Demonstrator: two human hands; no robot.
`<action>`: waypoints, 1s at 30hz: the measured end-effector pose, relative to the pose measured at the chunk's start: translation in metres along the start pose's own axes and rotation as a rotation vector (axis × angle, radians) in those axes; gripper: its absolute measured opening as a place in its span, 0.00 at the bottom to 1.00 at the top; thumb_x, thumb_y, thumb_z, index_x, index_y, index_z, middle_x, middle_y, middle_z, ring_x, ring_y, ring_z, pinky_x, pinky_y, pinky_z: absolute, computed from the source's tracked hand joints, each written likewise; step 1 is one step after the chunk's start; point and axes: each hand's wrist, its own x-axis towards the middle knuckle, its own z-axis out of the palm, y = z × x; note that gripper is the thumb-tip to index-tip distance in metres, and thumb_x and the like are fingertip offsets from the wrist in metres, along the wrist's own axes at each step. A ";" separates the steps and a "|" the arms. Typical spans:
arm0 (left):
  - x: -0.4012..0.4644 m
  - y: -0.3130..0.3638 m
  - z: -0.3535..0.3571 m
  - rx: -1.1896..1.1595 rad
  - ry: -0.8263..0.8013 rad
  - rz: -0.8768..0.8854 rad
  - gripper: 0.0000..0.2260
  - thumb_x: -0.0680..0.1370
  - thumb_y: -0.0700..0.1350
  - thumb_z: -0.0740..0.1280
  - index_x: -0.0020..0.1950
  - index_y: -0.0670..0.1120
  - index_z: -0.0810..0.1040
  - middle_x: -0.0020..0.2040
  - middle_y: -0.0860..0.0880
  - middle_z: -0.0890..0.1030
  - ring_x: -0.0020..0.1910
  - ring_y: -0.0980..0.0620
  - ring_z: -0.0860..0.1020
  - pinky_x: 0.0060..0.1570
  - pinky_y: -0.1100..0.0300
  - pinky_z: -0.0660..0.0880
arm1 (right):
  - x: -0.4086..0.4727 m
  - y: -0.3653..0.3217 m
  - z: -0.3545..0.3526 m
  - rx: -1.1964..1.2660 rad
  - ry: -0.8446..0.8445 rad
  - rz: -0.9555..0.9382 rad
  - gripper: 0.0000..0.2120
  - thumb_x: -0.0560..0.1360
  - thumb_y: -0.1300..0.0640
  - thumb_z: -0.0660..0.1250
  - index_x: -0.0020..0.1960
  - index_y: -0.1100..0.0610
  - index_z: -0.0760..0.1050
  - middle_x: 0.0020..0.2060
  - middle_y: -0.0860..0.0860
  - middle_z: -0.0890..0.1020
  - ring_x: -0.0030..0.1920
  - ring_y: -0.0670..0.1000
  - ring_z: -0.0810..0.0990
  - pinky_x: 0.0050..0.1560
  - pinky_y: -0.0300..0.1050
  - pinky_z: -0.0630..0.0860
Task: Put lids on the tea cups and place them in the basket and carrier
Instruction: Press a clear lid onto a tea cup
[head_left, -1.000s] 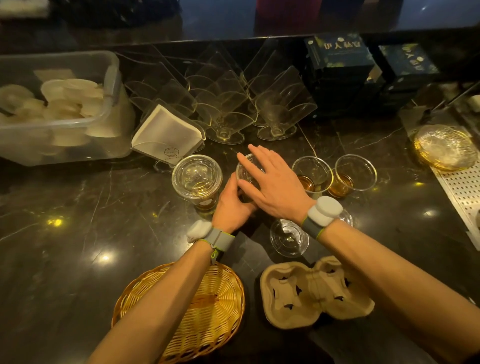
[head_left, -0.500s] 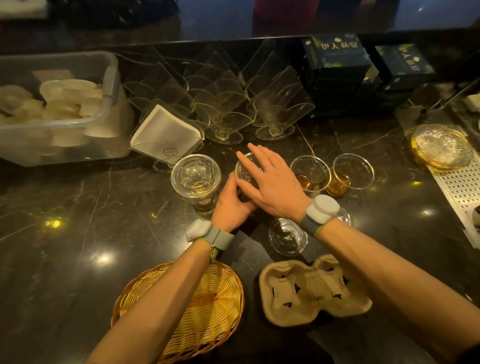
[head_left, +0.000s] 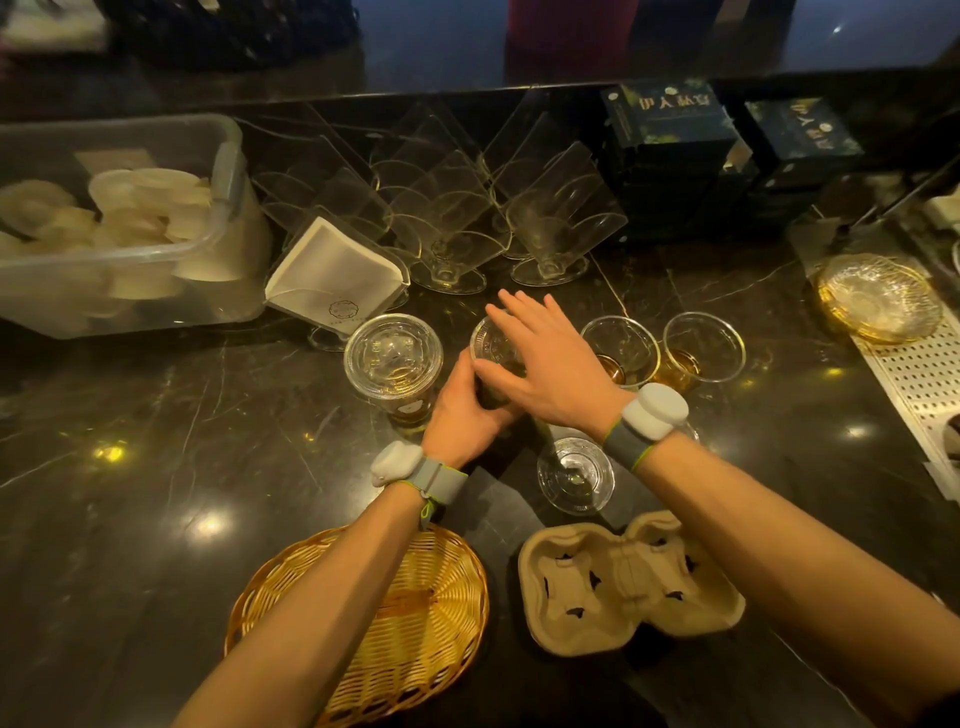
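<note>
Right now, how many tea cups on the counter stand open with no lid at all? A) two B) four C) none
A: two open cups stand to the right of the hands, while the left cup already wears a lid and the right hand presses a lid onto the middle cup, which the left hand steadies.

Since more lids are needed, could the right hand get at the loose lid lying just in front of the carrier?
Probably yes: the loose lid lies bare on the counter, right beside the right hand, which only needs to let go of the cup lid it is pressing.
</note>
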 end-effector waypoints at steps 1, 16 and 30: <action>0.000 0.000 -0.001 0.007 -0.003 -0.003 0.33 0.67 0.49 0.78 0.67 0.57 0.66 0.65 0.52 0.77 0.65 0.54 0.76 0.64 0.50 0.74 | 0.000 0.000 -0.001 0.025 0.006 0.006 0.33 0.79 0.39 0.60 0.78 0.55 0.60 0.79 0.54 0.59 0.80 0.54 0.53 0.80 0.53 0.45; -0.057 -0.013 -0.041 0.135 0.095 -0.083 0.17 0.74 0.45 0.75 0.61 0.45 0.78 0.53 0.49 0.83 0.52 0.52 0.81 0.57 0.60 0.76 | -0.032 -0.020 -0.016 0.288 0.261 -0.041 0.30 0.74 0.45 0.72 0.71 0.57 0.69 0.66 0.53 0.73 0.68 0.51 0.69 0.69 0.40 0.65; -0.076 -0.035 -0.115 0.130 0.257 -0.133 0.15 0.74 0.43 0.74 0.59 0.47 0.76 0.48 0.48 0.81 0.47 0.50 0.80 0.46 0.66 0.74 | -0.052 -0.090 0.062 0.514 0.326 0.032 0.22 0.72 0.47 0.74 0.61 0.57 0.74 0.52 0.50 0.76 0.52 0.45 0.75 0.55 0.41 0.75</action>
